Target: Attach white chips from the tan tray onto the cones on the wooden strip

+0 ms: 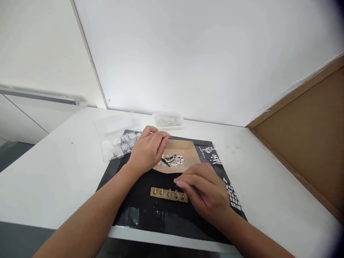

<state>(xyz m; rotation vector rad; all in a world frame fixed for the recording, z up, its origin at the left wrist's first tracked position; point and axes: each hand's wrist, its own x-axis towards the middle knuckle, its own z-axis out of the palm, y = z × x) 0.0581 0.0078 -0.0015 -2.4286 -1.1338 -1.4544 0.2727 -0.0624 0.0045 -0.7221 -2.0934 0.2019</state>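
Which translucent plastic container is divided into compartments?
The clear plastic box beside the left hand, with grid dividers; the rectangular tray near the white wall shows none.

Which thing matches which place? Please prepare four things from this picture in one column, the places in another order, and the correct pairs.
Things:
1. yellow-brown flat strip
2. tan paper sheet
3. clear plastic compartment box
4. whitish translucent plastic tray

Places:
A. behind the tan paper sheet, near the white wall
B. under loose white and black scraps
C. of the four, nearest the front edge of the white table
D. leftmost of the four

Pairs: 1-C, 2-B, 3-D, 4-A
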